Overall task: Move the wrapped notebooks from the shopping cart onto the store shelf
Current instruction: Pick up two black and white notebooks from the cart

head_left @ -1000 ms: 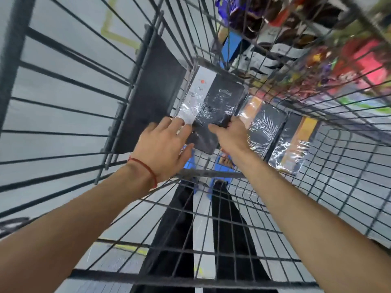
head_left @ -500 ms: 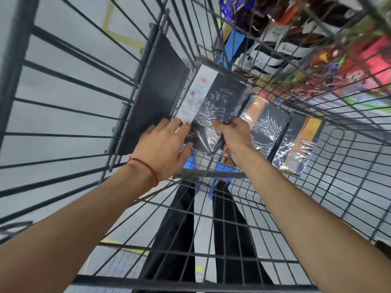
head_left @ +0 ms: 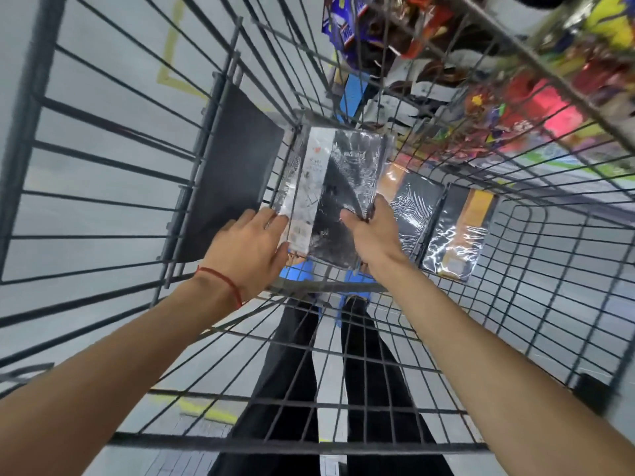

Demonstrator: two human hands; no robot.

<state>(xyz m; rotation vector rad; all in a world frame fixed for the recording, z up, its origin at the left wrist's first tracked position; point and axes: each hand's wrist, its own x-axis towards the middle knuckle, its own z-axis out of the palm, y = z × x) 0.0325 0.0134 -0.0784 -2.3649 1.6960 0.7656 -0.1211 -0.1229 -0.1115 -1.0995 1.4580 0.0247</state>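
Observation:
Inside the wire shopping cart (head_left: 522, 304), a stack of wrapped black notebooks with a white label strip (head_left: 338, 187) is held between both hands. My left hand (head_left: 249, 250) grips its lower left edge, thumb under the corner. My right hand (head_left: 372, 231) pinches the lower right edge, thumb on top. Two more wrapped notebooks lie to the right on the cart floor: one black with an orange band (head_left: 414, 209) and one black with a yellow band (head_left: 458, 233).
A black flap panel (head_left: 230, 187) leans on the cart's left wall. Beyond the far wires, store shelves (head_left: 515, 80) hold colourful packaged goods. Dark trousers and blue footwear (head_left: 302, 273) show through the cart floor. Yellow tape marks the grey floor.
The stack of notebooks has tilted up and risen slightly off the cart floor between both hands. My right hand's grip has shifted further onto the right edge.

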